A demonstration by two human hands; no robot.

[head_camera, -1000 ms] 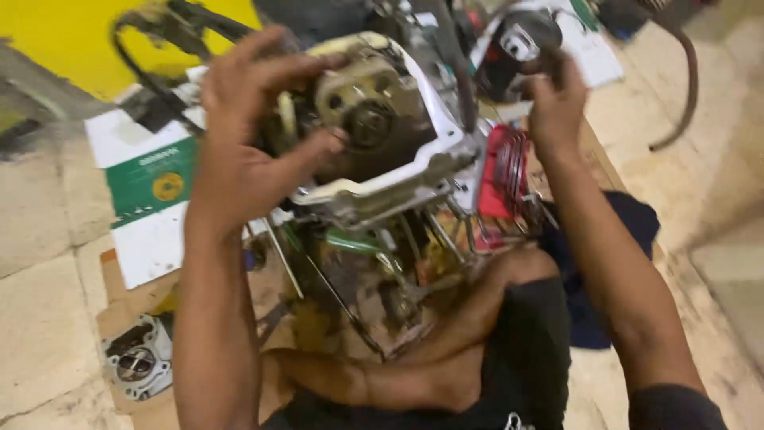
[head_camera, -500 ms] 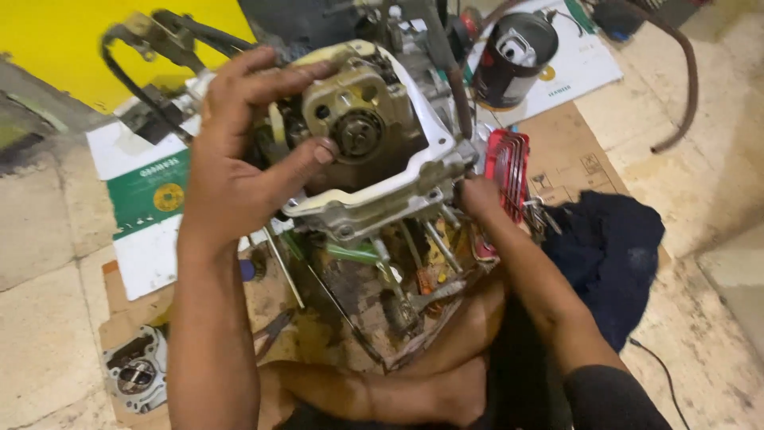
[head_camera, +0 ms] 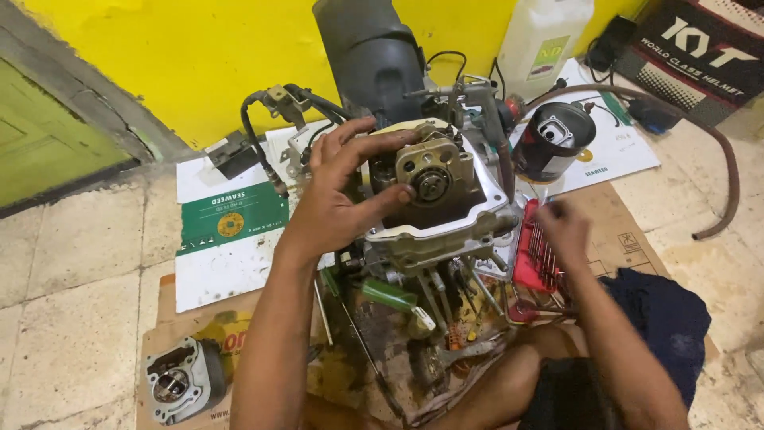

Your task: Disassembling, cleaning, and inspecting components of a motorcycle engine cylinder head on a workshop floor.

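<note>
A small engine (head_camera: 446, 215) stands upright on the cardboard in front of me, its open cylinder head facing me with a round metal sprocket part (head_camera: 432, 185) in the middle. My left hand (head_camera: 346, 191) grips the head's left side, thumb pressed by the sprocket. My right hand (head_camera: 561, 231) is blurred, low on the right, over a red holder of thin metal keys (head_camera: 535, 253). Whether its fingers hold one I cannot tell.
A loose cylinder block (head_camera: 179, 386) lies at the lower left on the cardboard. A black can (head_camera: 553, 142), a white jug (head_camera: 541, 36) and a curved hose (head_camera: 720, 159) sit behind right. Hand tools (head_camera: 398, 299) lie under the engine. A dark blue rag (head_camera: 664, 318) lies on the right.
My right hand came down from the black can to the red key holder. The view tilted up, showing the yellow wall. My left hand stayed on the engine head.
</note>
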